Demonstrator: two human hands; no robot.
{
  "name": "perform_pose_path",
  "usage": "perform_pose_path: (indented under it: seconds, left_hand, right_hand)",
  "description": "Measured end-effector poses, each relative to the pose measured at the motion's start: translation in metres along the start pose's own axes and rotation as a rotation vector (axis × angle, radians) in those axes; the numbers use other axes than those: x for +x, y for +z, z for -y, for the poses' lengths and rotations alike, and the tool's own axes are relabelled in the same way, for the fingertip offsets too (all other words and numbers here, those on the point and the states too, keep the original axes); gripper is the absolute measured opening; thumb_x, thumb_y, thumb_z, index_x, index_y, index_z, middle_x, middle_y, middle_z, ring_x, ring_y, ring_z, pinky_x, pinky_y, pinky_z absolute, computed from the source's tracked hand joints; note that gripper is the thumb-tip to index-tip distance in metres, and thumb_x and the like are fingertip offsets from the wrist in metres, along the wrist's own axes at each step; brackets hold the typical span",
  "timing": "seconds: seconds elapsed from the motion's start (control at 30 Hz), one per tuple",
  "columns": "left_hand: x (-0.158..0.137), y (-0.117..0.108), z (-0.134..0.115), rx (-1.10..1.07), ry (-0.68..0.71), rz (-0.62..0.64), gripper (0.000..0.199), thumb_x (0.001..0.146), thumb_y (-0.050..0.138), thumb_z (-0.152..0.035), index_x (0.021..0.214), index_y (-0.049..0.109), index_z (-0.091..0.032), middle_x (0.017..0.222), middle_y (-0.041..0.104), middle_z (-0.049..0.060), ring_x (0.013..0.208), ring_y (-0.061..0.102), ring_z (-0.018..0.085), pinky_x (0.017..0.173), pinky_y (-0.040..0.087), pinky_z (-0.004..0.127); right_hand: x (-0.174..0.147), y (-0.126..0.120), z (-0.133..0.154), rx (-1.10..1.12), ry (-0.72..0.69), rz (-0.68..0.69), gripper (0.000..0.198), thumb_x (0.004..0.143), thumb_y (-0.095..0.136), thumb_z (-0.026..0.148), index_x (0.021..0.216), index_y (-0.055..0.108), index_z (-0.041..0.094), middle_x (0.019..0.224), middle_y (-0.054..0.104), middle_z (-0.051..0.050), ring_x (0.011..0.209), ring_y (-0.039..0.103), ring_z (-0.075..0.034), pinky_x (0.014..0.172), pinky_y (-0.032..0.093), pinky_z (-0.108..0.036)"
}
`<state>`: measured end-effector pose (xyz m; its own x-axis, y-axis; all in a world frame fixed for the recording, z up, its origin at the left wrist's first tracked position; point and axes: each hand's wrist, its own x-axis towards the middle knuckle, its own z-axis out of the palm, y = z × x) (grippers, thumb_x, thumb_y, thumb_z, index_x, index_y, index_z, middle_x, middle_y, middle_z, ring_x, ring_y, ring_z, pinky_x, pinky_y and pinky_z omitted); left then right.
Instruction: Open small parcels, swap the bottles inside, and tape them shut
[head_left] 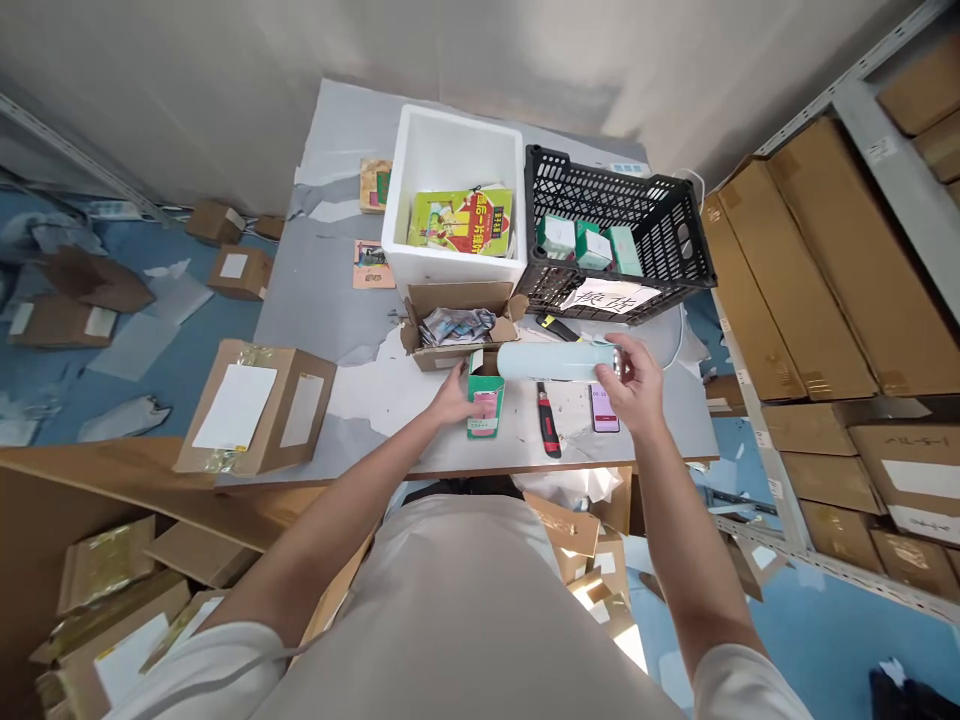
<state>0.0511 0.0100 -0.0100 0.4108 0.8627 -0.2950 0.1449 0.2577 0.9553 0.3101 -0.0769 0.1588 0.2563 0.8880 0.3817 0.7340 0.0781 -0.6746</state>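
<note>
My right hand (634, 380) is closed round the silvery end of a pale blue cylinder (555, 361), which looks like a thermos bottle and lies level above the table. Its other end reaches over the top of a small green and white carton (486, 405), whose flaps stand up. My left hand (452, 396) grips that carton from its left side. Behind the carton is an opened cardboard box (442, 357) with crumpled grey packing (457, 326) inside. A red and black utility knife (549, 425) and a phone (604, 409) with a lit screen rest below the cylinder.
At the table's back, a white foam bin (452, 262) holds a yellow-green booklet (457, 221), beside a black plastic crate (622, 300) with several green boxes. A yellow and black cutter (559, 328) lies before the crate. A taped carton (259, 410) stands left; shelving (787, 475) with cartons rises right.
</note>
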Motion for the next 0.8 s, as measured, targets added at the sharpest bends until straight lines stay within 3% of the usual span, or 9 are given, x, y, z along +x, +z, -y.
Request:
perform_pose_path:
  seconds: [0.17, 0.27, 0.37, 0.53, 0.8]
  left_hand:
    - [-0.001, 0.013, 0.003, -0.066, 0.062, 0.031, 0.093, 0.042, 0.087, -0.031, 0.123, 0.043, -0.014, 0.125, 0.052, 0.018, 0.119, 0.049, 0.030, 0.101, 0.038, 0.047]
    - [-0.020, 0.011, 0.005, -0.021, 0.085, 0.027, 0.085, 0.047, 0.086, -0.033, 0.118, 0.043, -0.016, 0.121, 0.053, 0.015, 0.115, 0.051, 0.029, 0.096, 0.043, 0.045]
    - [-0.036, 0.006, 0.012, 0.112, 0.152, -0.007, 0.083, 0.047, 0.086, -0.036, 0.115, 0.043, -0.018, 0.117, 0.052, 0.011, 0.112, 0.052, 0.027, 0.094, 0.044, 0.043]
    - [-0.047, -0.005, 0.028, 0.310, 0.217, -0.127, 0.085, 0.043, 0.086, -0.040, 0.112, 0.040, -0.022, 0.113, 0.050, 0.007, 0.108, 0.054, 0.028, 0.089, 0.046, 0.043]
    - [-0.052, -0.010, 0.023, 0.497, 0.353, -0.118, 0.081, 0.049, 0.084, -0.035, 0.114, 0.038, -0.021, 0.112, 0.049, 0.008, 0.108, 0.053, 0.028, 0.089, 0.047, 0.042]
  right_hand:
    - [-0.009, 0.026, -0.005, 0.007, 0.017, 0.002, 0.036, 0.077, 0.061, 0.037, 0.112, 0.059, 0.027, 0.103, 0.059, -0.006, 0.076, 0.055, -0.020, 0.070, 0.047, -0.037]
    - [-0.018, 0.024, -0.002, 0.009, -0.022, 0.043, 0.037, 0.077, 0.062, 0.038, 0.113, 0.059, 0.028, 0.107, 0.059, -0.007, 0.082, 0.056, -0.022, 0.071, 0.048, -0.037]
    - [-0.024, 0.013, 0.009, -0.014, -0.067, 0.145, 0.039, 0.078, 0.062, 0.040, 0.114, 0.058, 0.027, 0.110, 0.058, -0.008, 0.074, 0.055, -0.019, 0.063, 0.048, -0.035]
    - [-0.028, 0.001, 0.043, -0.204, -0.225, 0.303, 0.038, 0.082, 0.060, 0.038, 0.117, 0.057, 0.023, 0.111, 0.057, -0.010, 0.063, 0.053, -0.014, 0.062, 0.050, -0.032]
    - [-0.032, 0.002, 0.074, -0.463, -0.474, 0.247, 0.034, 0.085, 0.058, 0.036, 0.116, 0.057, 0.022, 0.110, 0.056, -0.012, 0.079, 0.057, -0.018, 0.073, 0.051, -0.032]
